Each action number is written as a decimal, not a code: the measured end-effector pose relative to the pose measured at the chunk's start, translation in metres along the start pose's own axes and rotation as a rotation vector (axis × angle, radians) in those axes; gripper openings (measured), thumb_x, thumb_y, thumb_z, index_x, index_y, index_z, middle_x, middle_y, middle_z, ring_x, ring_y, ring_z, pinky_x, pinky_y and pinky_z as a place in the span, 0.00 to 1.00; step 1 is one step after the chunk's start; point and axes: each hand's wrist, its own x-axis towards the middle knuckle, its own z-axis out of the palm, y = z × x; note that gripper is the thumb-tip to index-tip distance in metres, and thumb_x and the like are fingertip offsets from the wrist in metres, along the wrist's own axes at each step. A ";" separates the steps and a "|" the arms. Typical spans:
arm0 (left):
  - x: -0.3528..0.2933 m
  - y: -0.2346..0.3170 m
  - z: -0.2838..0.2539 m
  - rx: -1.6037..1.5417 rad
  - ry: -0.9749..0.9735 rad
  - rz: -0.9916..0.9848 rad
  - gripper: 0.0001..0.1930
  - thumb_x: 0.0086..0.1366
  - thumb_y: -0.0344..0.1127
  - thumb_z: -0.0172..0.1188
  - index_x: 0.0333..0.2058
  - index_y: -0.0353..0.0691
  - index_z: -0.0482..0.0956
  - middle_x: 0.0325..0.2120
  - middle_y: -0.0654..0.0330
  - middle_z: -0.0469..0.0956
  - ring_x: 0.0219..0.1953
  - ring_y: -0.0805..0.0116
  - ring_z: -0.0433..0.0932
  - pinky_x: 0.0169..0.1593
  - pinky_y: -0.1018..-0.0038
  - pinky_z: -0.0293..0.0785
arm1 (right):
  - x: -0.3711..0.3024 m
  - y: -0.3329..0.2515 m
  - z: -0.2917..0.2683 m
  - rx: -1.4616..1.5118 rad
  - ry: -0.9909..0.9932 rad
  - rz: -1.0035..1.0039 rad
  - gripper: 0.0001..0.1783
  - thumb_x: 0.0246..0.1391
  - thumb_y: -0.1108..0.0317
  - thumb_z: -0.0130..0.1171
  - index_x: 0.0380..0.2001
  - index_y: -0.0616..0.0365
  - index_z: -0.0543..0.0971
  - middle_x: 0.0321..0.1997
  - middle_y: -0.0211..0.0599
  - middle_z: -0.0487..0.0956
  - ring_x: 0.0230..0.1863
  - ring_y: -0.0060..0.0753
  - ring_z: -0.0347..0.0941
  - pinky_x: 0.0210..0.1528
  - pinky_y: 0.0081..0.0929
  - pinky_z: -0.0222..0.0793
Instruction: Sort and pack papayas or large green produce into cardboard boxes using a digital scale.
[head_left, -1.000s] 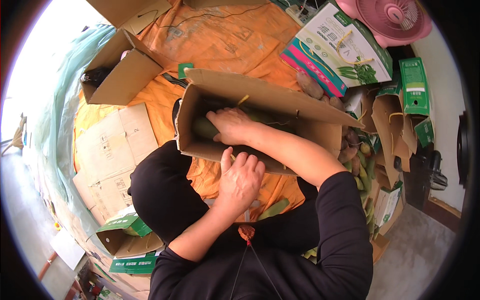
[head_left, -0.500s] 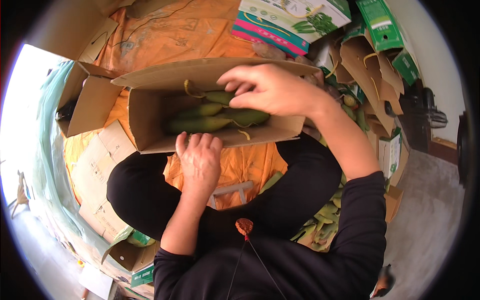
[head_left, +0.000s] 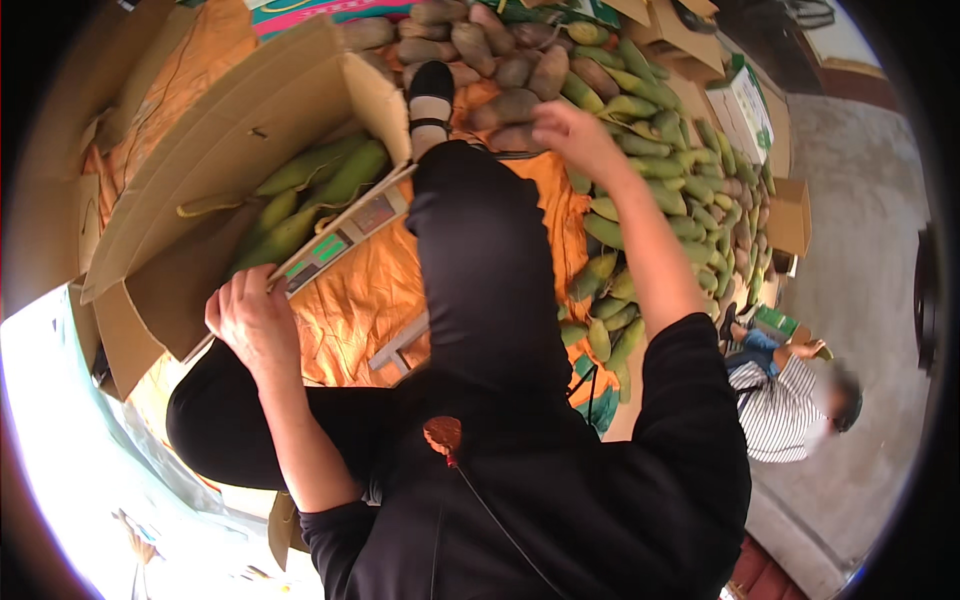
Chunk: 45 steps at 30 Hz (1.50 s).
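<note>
An open cardboard box [head_left: 180,190] stands tilted at the left, with several long green radishes [head_left: 350,170] lying inside. My left hand [head_left: 255,325] is closed over the box's near rim, fingers hooked on its edge. At the upper middle my right hand [head_left: 575,140] is slightly blurred, its fingers loosely bent and apart, with nothing visible in them. It hovers by several brownish-pink root vegetables [head_left: 505,108], close to a large pile of green radishes [head_left: 670,170]. I cannot tell whether the fingertips touch any.
An orange sheet [head_left: 370,310] covers the floor. My bent legs lie between box and pile. A small grey frame-like piece [head_left: 400,345] sits by my knee. Other cartons [head_left: 790,215] stand around. At the right is another person in a striped top [head_left: 780,410].
My view has swung to the right, bringing the radish pile and the other person into sight. My right hand has left the box's inside. The left hand stays on its rim.
</note>
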 end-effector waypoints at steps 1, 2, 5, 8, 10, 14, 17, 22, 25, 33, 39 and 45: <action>0.000 0.000 0.001 0.007 0.010 0.015 0.07 0.54 0.33 0.63 0.33 0.44 0.79 0.30 0.63 0.79 0.39 0.61 0.76 0.51 0.64 0.63 | -0.013 0.031 0.006 -0.028 0.036 -0.001 0.19 0.51 0.66 0.61 0.46 0.61 0.75 0.39 0.43 0.81 0.42 0.37 0.78 0.45 0.28 0.71; -0.001 0.001 0.003 0.000 -0.002 0.036 0.07 0.54 0.33 0.63 0.33 0.44 0.79 0.30 0.63 0.79 0.39 0.61 0.76 0.51 0.64 0.63 | -0.028 0.063 0.009 -0.148 0.029 0.052 0.19 0.51 0.65 0.61 0.46 0.61 0.76 0.40 0.44 0.80 0.42 0.40 0.78 0.45 0.30 0.71; 0.000 0.004 0.002 0.018 -0.026 0.051 0.07 0.55 0.34 0.62 0.33 0.44 0.79 0.31 0.62 0.79 0.40 0.61 0.76 0.52 0.64 0.62 | -0.079 0.155 0.037 -0.277 -0.002 0.273 0.20 0.49 0.63 0.61 0.44 0.61 0.76 0.42 0.46 0.79 0.45 0.49 0.76 0.46 0.37 0.71; 0.001 0.009 0.005 -0.004 -0.040 0.072 0.07 0.56 0.35 0.61 0.34 0.43 0.78 0.31 0.62 0.79 0.40 0.62 0.76 0.52 0.64 0.62 | -0.141 0.244 0.064 -0.436 -0.191 0.419 0.18 0.49 0.60 0.62 0.39 0.62 0.79 0.43 0.45 0.79 0.45 0.52 0.75 0.46 0.41 0.71; -0.003 0.002 0.004 0.038 -0.043 0.076 0.08 0.57 0.36 0.61 0.35 0.43 0.78 0.31 0.62 0.79 0.40 0.61 0.76 0.52 0.64 0.62 | -0.176 0.271 0.100 -0.384 -0.220 0.479 0.16 0.47 0.60 0.63 0.36 0.60 0.79 0.39 0.43 0.80 0.41 0.48 0.76 0.43 0.39 0.71; -0.002 0.002 0.003 0.069 -0.026 0.067 0.08 0.58 0.36 0.60 0.35 0.42 0.78 0.31 0.62 0.79 0.40 0.61 0.76 0.52 0.64 0.63 | -0.219 0.276 0.144 -0.586 -0.462 0.407 0.13 0.46 0.60 0.65 0.32 0.56 0.80 0.32 0.37 0.81 0.30 0.39 0.77 0.34 0.36 0.73; -0.001 0.001 0.002 0.067 -0.010 0.043 0.06 0.56 0.35 0.61 0.32 0.43 0.78 0.31 0.64 0.79 0.39 0.62 0.76 0.53 0.65 0.61 | -0.237 0.274 0.179 -0.227 -0.407 0.856 0.14 0.47 0.58 0.65 0.33 0.55 0.80 0.29 0.35 0.79 0.26 0.31 0.75 0.27 0.34 0.71; -0.004 -0.004 -0.007 0.073 -0.041 0.028 0.07 0.56 0.35 0.62 0.34 0.42 0.78 0.31 0.62 0.79 0.39 0.61 0.76 0.52 0.65 0.63 | -0.190 0.227 0.205 0.290 -0.242 0.946 0.29 0.43 0.53 0.68 0.43 0.63 0.75 0.40 0.45 0.79 0.44 0.44 0.77 0.45 0.37 0.72; 0.001 0.003 -0.002 0.027 -0.004 0.057 0.07 0.52 0.32 0.64 0.31 0.42 0.78 0.29 0.61 0.78 0.38 0.60 0.76 0.50 0.64 0.63 | -0.176 0.231 0.217 0.161 -0.069 0.759 0.36 0.37 0.52 0.73 0.43 0.68 0.72 0.42 0.49 0.79 0.44 0.43 0.77 0.45 0.36 0.72; 0.002 0.008 -0.003 -0.034 -0.006 0.010 0.06 0.49 0.31 0.64 0.29 0.44 0.79 0.28 0.63 0.77 0.38 0.61 0.75 0.53 0.63 0.61 | -0.155 0.196 0.237 0.308 -0.014 0.961 0.34 0.40 0.58 0.71 0.45 0.69 0.69 0.39 0.51 0.77 0.41 0.49 0.76 0.42 0.39 0.71; 0.003 0.008 -0.005 -0.075 0.006 0.000 0.05 0.50 0.29 0.64 0.28 0.44 0.79 0.27 0.62 0.77 0.37 0.61 0.75 0.53 0.62 0.61 | -0.145 0.252 0.220 0.060 0.046 0.709 0.23 0.44 0.65 0.60 0.44 0.60 0.68 0.36 0.50 0.75 0.39 0.49 0.75 0.38 0.41 0.68; -0.002 0.000 -0.008 -0.069 0.023 -0.015 0.05 0.51 0.32 0.64 0.28 0.44 0.79 0.27 0.62 0.78 0.37 0.60 0.76 0.52 0.63 0.62 | -0.075 0.149 0.102 0.178 0.197 0.373 0.31 0.37 0.65 0.72 0.45 0.62 0.69 0.41 0.41 0.75 0.41 0.34 0.72 0.42 0.32 0.69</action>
